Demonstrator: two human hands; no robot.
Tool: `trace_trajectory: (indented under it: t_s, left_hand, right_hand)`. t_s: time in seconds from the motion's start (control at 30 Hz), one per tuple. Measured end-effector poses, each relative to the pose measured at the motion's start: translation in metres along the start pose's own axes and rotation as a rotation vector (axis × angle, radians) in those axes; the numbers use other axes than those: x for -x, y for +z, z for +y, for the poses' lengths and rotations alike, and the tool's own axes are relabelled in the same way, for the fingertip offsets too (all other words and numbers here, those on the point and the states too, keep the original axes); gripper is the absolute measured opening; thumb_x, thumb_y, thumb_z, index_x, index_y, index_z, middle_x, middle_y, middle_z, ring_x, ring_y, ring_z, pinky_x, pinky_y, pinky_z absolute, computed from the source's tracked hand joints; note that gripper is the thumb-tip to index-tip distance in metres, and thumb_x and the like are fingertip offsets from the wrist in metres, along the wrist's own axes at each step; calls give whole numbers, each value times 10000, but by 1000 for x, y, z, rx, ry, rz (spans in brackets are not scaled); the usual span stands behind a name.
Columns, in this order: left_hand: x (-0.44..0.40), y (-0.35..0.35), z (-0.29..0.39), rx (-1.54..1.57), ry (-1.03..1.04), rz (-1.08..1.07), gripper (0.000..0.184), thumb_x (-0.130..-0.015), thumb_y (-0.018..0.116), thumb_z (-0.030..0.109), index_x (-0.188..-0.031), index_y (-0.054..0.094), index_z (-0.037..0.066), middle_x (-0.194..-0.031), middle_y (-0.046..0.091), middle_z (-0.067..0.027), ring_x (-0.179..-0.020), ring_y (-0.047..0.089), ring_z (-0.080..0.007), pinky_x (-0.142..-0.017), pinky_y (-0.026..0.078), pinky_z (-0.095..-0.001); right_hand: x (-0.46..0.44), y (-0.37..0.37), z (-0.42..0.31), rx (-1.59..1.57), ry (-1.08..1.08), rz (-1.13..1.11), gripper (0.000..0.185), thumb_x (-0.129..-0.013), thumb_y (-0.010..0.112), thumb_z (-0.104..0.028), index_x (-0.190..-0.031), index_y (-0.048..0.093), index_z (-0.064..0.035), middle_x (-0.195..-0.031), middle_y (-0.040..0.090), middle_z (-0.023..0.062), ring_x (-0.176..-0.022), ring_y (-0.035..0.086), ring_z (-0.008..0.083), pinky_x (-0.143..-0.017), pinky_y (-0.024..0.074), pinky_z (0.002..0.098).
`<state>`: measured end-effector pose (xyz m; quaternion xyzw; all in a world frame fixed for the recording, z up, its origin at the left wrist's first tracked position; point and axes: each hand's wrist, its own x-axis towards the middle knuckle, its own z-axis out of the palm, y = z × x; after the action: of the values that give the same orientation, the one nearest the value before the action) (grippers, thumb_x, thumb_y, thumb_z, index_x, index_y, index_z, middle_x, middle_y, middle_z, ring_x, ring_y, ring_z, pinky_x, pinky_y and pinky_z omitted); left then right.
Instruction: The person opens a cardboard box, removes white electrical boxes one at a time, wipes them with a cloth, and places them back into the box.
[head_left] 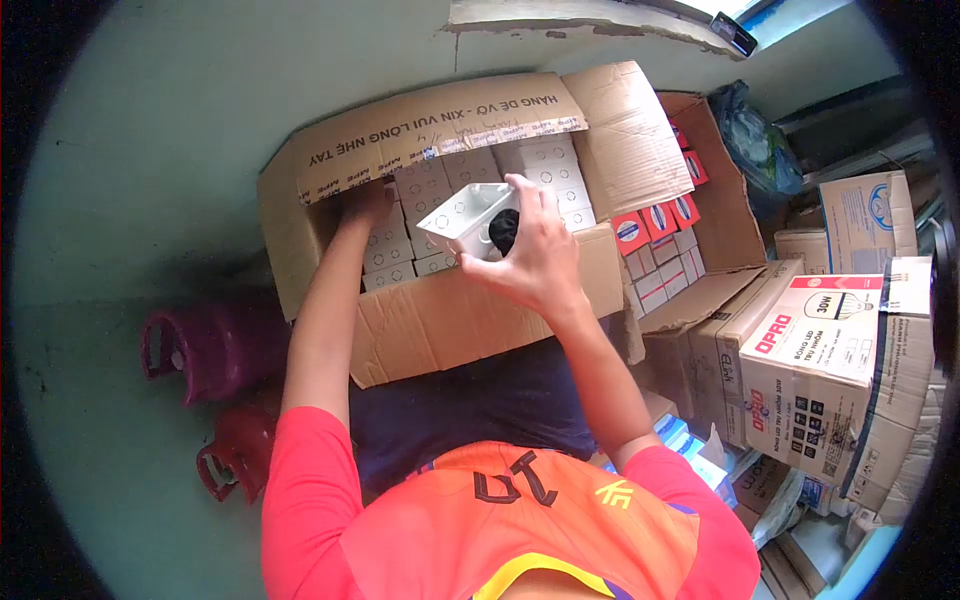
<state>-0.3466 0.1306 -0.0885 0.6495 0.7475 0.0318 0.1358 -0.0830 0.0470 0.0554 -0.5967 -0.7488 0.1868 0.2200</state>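
Note:
A large open cardboard box [480, 325] holds rows of small white boxes [388, 245] with round dashed marks. My right hand [535, 250] grips a small white box [465, 212] above these rows; its end is open and a black round item [503, 231] shows at the opening. The thumb and fingers are on opposite sides of it. My left hand [370, 205] reaches down inside the left part of the large box, by the white boxes. Its fingers are mostly hidden, and I cannot make out what they touch.
Right of the large box, another open carton [715, 190] holds red and white small boxes [660, 218]. An OPRO carton [810, 370] stands further right. Purple [205, 350] and red [240, 450] gas cylinders are at the left. A phone [734, 34] lies on the window ledge.

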Motion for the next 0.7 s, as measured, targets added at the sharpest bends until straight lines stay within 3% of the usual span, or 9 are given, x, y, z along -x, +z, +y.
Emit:
trace_trajectory:
  t_s: [0.1, 0.2, 0.3, 0.4, 0.47, 0.53, 0.57, 0.63, 0.7]
  left_hand:
    - [-31, 42, -27, -178, 28, -19, 746, -923, 649, 430, -1548, 399, 109, -1601, 387, -189, -1475, 377, -371, -1213, 330, -508]
    - [-44, 57, -39, -111, 57, -39, 843, -910, 653, 521, -1589, 349, 126, -1649, 315, -190, -1499, 334, -387, -1225, 307, -499]
    - [-37, 42, -36, -143, 81, -293, 835, -938, 630, 537, -1597, 352, 106, -1651, 315, -215, -1512, 316, -393, -1249, 265, -471]
    - [-23, 40, -46, 116, 157, -672, 787, -989, 565, 558, -1578, 394, 64, -1625, 360, -242, -1526, 312, -362, -1255, 241, -416]
    - [33, -6, -31, 460, 49, -569, 665, -1028, 511, 529, -1486, 513, 47, -1557, 458, -240, -1497, 379, -316, -1226, 281, -371]
    - [105, -42, -5, 889, 15, -309, 659, -1047, 479, 535, -1478, 523, 38, -1540, 489, -221, -1482, 409, -270, -1200, 306, -352]
    - [138, -46, 9, 1139, 37, -94, 699, -1047, 475, 556, -1517, 474, 38, -1559, 470, -204, -1481, 405, -247, -1188, 310, -357]
    - [187, -27, 34, 1498, -37, 40, 733, -1045, 483, 563, -1576, 342, 78, -1597, 403, -172, -1489, 381, -256, -1202, 296, -402]
    - [228, -7, 61, 1858, -115, 190, 797, -1042, 490, 569, -1635, 210, 117, -1635, 335, -140, -1496, 358, -265, -1215, 281, -447]
  right_hand:
    - [15, -3, 2, -113, 19, 49, 1005, -634, 839, -489, -1420, 461, 11, -1227, 621, 254, -1083, 671, 413, -906, 567, 490]
    - [32, -9, 7, -217, 52, 93, 934, -646, 853, -451, -1369, 507, 28, -1224, 628, 270, -1104, 667, 394, -950, 546, 459]
    - [49, -12, 14, -342, 144, 93, 885, -641, 882, -389, -1332, 545, 50, -1208, 638, 265, -1128, 657, 369, -987, 523, 434]
    - [63, -21, 17, -365, 171, 97, 878, -634, 904, -357, -1326, 549, 51, -1199, 646, 243, -1123, 651, 341, -994, 512, 427]
    - [72, -21, 16, -387, 142, 137, 871, -634, 908, -348, -1322, 550, 48, -1197, 644, 232, -1113, 649, 332, -986, 513, 425]
    - [83, -15, 13, -424, 98, 196, 836, -643, 901, -319, -1314, 553, 37, -1187, 641, 200, -1091, 638, 300, -985, 503, 400]
    - [88, -9, 10, -482, 69, 227, 833, -644, 895, -310, -1318, 549, 35, -1189, 638, 194, -1095, 632, 292, -990, 497, 392]
    - [96, 5, -1, -599, 12, 290, 828, -645, 884, -293, -1325, 540, 32, -1192, 630, 181, -1103, 618, 275, -1000, 484, 377]
    - [103, 10, -19, -595, -179, 307, 874, -618, 869, -285, -1346, 506, 34, -1235, 597, 168, -1148, 589, 269, -1009, 470, 375]
